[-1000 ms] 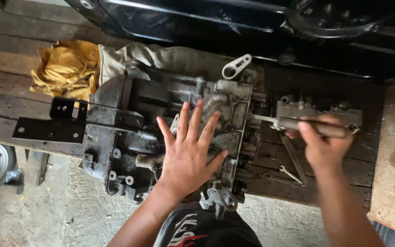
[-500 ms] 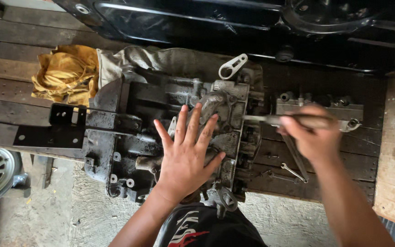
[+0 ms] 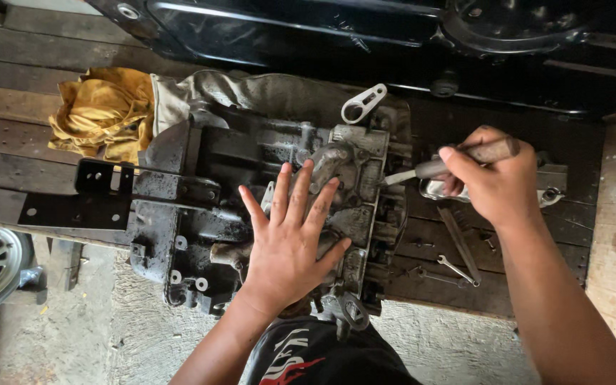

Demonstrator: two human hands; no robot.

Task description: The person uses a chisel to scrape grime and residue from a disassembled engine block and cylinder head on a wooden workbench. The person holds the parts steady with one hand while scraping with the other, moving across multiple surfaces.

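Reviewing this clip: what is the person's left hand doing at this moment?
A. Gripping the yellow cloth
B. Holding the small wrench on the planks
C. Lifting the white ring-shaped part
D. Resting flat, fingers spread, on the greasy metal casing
D. The left hand lies open with fingers spread on the grimy casing, while the right hand grips a wooden-handled tool pointed at its edge.

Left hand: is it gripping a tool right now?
No, the left hand lies flat with fingers spread on the greasy metal housing; only the right hand holds a tool.
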